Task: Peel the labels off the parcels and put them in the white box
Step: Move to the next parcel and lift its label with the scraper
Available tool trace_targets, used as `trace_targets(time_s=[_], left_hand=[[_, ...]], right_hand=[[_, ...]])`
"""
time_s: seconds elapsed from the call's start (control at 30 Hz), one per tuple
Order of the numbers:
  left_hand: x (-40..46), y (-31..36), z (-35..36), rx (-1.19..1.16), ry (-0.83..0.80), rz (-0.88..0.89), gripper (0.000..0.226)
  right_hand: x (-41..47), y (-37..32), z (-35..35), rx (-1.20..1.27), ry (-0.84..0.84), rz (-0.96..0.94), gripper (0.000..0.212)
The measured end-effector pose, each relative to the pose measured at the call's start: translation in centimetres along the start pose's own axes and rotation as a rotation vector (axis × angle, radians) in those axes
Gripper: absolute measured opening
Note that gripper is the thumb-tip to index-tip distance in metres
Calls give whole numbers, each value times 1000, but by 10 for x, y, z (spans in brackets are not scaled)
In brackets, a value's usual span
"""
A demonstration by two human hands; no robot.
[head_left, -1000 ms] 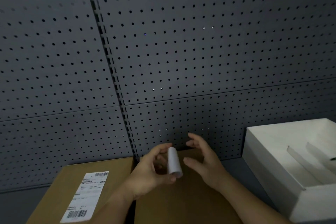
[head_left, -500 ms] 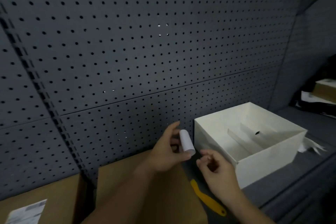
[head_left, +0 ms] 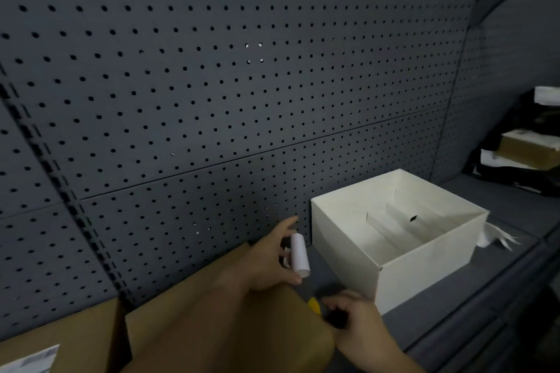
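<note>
An open white box (head_left: 424, 266) is seen on the grey counter (head_left: 448, 306), set close against the dark pegboard wall (head_left: 242, 85). Inside it, flat white sheets (head_left: 391, 230) are laid across the floor of the box, with a small dark mark on one of them; whether they are peeled labels or folded flaps cannot be told. A piece of loose white paper (head_left: 497, 238) is seen just outside the box, at its right corner.

A label rolled into a white tube (head_left: 300, 256) is pinched in the left hand (head_left: 269, 263), held roughly upright between thumb below and fingers behind, above the counter and just left of the box, not yet over it. The right hand (head_left: 354, 318) is held lower, near the box's front corner, with its fingers curled inward; something dark is seen at them, but blur prevents telling whether anything is gripped. A yellow object (head_left: 313, 304) shows just left of that hand, partly hidden.

Two brown cardboard parcels (head_left: 212, 327) lie at the lower left, under the forearms. On the left parcel (head_left: 69, 339) a printed label (head_left: 30, 362) is still stuck, cut off by the frame edge.
</note>
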State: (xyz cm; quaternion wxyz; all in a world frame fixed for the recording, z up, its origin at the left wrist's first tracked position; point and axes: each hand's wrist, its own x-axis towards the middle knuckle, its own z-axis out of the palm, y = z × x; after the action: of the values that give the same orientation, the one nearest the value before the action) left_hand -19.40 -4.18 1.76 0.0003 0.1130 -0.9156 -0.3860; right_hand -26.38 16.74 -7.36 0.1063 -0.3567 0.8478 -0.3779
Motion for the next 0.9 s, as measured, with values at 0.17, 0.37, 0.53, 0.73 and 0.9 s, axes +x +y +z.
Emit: trace_targets(time_s=[0.17, 0.37, 0.53, 0.73, 0.9], left_hand=[[-3, 3, 3, 85, -52, -23, 116], [-4, 9, 6, 100, -36, -44, 117], [-6, 15, 11, 136, -41, -37, 117], [-9, 9, 14, 146, -29, -59, 119], [-7, 3, 18, 141, 8, -85, 122]], right_hand=[[5, -2, 1, -128, -91, 39, 23], [3, -1, 1, -171, -110, 7, 20], [2, 1, 3, -182, -101, 23, 16], [5, -1, 4, -220, -92, 81, 17], [10, -16, 1, -272, -162, 167, 26]])
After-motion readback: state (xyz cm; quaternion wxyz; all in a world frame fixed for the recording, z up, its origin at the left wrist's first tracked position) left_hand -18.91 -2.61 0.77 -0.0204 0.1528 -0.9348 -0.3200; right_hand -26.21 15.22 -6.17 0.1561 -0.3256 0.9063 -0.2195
